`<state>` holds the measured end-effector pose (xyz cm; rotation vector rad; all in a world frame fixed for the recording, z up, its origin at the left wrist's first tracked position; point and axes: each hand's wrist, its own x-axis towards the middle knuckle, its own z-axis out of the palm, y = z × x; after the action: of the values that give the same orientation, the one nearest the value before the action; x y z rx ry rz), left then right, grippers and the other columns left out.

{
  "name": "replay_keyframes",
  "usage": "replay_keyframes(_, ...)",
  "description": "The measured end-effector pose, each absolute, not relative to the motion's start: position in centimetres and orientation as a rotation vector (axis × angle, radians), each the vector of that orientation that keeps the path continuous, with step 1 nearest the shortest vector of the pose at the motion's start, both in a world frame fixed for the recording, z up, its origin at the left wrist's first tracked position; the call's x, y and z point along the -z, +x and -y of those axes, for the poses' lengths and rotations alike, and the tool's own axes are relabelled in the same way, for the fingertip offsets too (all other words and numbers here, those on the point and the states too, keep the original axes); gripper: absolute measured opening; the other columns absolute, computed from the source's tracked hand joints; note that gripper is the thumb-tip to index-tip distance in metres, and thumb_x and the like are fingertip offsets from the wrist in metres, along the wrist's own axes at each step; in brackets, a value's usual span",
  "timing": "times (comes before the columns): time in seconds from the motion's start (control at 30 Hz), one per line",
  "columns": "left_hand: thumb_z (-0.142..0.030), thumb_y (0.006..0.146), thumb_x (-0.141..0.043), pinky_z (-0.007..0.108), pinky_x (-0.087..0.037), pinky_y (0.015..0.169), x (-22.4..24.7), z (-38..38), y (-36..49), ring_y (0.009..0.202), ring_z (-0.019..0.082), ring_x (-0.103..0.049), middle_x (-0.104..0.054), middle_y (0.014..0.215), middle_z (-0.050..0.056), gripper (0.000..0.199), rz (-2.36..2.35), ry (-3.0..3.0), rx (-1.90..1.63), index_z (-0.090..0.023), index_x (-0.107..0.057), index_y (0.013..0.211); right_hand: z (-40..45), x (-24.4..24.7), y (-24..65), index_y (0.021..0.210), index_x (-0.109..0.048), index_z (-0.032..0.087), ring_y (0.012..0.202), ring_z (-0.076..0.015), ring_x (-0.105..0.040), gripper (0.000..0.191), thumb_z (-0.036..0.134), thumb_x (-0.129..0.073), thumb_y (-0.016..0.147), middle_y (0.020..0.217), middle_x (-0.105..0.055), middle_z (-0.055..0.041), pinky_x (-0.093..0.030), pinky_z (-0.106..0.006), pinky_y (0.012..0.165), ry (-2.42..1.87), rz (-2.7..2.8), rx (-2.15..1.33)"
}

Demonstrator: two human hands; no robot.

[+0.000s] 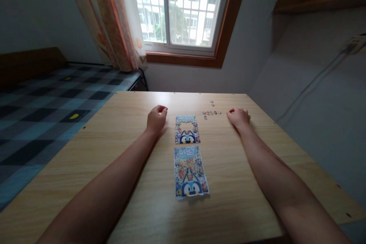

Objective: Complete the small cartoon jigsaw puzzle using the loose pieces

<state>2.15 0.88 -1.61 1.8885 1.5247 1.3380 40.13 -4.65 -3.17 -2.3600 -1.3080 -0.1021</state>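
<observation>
A jigsaw puzzle (188,138) lies on the table, its lower part and border joined, with a ragged gap in its upper middle where the wood shows. Just below it is a paper picture sheet (191,175) with the word "Bluey" and the same blue dog face. My left hand (157,118) rests on the table left of the puzzle, fingers curled in, nothing visible in them. Several loose puzzle pieces (211,113) lie right of the puzzle, mostly in a row. Past their right end my right hand (239,116) rests in a loose fist, touching none of them.
The light wooden table (120,137) reaches toward a barred window (188,11). At the left stands a bed (71,87) with a checked cover, below a curtain (114,19). On the right wall hang a shelf (320,4) and a socket with a cable (314,80).
</observation>
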Motion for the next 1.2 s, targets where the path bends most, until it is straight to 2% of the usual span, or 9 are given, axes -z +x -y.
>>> replay_keyframes(0.23, -0.035, 0.084, -0.055, 0.035, -0.052, 0.085, 1.7, -0.9, 2.2, 0.089, 0.023, -0.068, -0.075, 0.092, 0.008, 0.022, -1.492, 1.899, -1.331, -0.018, -0.069, 0.087, 4.5, 3.0, 39.8, 0.095, -0.073, 0.024, 0.097, -0.0283, -0.062, 0.017, 0.035, -0.064, 0.085, 0.096, -0.075, -0.0065, -0.046, -0.039, 0.085, -2.308, 1.293, 0.068)
replay_keyframes(0.43, -0.029, 0.085, -0.056, 0.034, -0.054, 0.080, 1.7, -0.6, 2.3, 0.087, 0.022, -0.067, -0.074, 0.094, 0.008, 0.019, -1.458, 1.997, -1.314, -0.018, -0.070, 0.089, 4.3, 2.6, 38.9, 0.098, -0.076, 0.021, 0.081, -0.0226, -0.067, 0.019, 0.030, -0.064, 0.086, 0.092, -0.076, -0.0068, -0.049, -0.033, 0.076, -2.038, 1.407, 0.067)
replay_keyframes(0.53, -0.024, 0.085, -0.058, 0.035, -0.055, 0.080, 1.6, -0.1, 2.4, 0.089, 0.022, -0.066, -0.072, 0.095, 0.008, 0.014, -1.390, 2.199, -1.305, -0.018, -0.070, 0.089, 4.0, 2.3, 37.1, 0.100, -0.077, 0.018, 0.084, -0.0226, -0.068, 0.022, 0.028, -0.062, 0.087, 0.099, -0.077, -0.0100, -0.052, -0.035, 0.082, -1.708, 1.547, 0.040)
replay_keyframes(0.63, -0.020, 0.086, -0.061, 0.040, -0.053, 0.088, 1.4, 0.4, 2.7, 0.094, 0.023, -0.064, -0.072, 0.096, 0.007, 0.009, -1.243, 2.456, -1.285, -0.020, -0.070, 0.087, 3.9, 2.3, 33.9, 0.098, -0.079, 0.019, 0.092, -0.0239, -0.068, 0.023, 0.029, -0.062, 0.087, 0.101, -0.077, -0.0110, -0.053, -0.038, 0.088, -1.457, 1.612, -0.081)
replay_keyframes(0.73, -0.022, 0.088, -0.065, 0.042, -0.052, 0.092, 1.2, 1.1, 3.0, 0.097, 0.023, -0.064, -0.072, 0.097, 0.005, 0.006, -1.083, 2.615, -1.274, -0.022, -0.070, 0.087, 4.2, 2.5, 30.2, 0.106, -0.077, 0.019, 0.072, -0.0186, -0.065, 0.027, 0.033, -0.062, 0.088, 0.092, -0.076, -0.0082, -0.054, -0.034, 0.073, -1.295, 1.620, -0.418)
replay_keyframes(0.83, -0.027, 0.088, -0.070, 0.041, -0.053, 0.090, 0.9, 1.7, 3.5, 0.097, 0.023, -0.064, -0.072, 0.101, 0.005, 0.007, -0.967, 2.713, -1.247, -0.023, -0.072, 0.093, 4.9, 2.8, 27.3, 0.114, -0.072, 0.018, 0.058, -0.0137, -0.057, 0.038, 0.038, -0.070, 0.082, 0.078, -0.072, -0.0029, -0.049, -0.028, 0.058, -1.134, 1.555, -0.746)
replay_keyframes(1.03, -0.036, 0.090, -0.069, 0.040, -0.054, 0.089, 0.2, 2.7, 4.2, 0.100, 0.022, -0.063, -0.071, 0.109, 0.007, 0.021, -0.844, 2.854, -1.108, -0.025, -0.074, 0.107, 6.0, 2.8, 25.2, 0.087, -0.067, 0.018, 0.063, -0.0138, -0.060, 0.031, 0.043, -0.080, 0.073, 0.069, -0.067, 0.0008, -0.047, -0.026, 0.060, -1.008, 1.449, -0.935)
replay_keyframes(1.2, -0.035, 0.094, -0.063, 0.039, -0.054, 0.088, 0.2, 2.9, 4.2, 0.100, 0.021, -0.062, -0.070, 0.112, 0.006, 0.018, -0.838, 2.880, -1.037, -0.029, -0.075, 0.105, 6.1, 2.9, 25.0, 0.081, -0.068, 0.019, 0.071, -0.0164, -0.064, 0.028, 0.044, -0.078, 0.075, 0.076, -0.070, -0.0017, -0.051, -0.030, 0.068, -1.007, 1.512, -0.883)
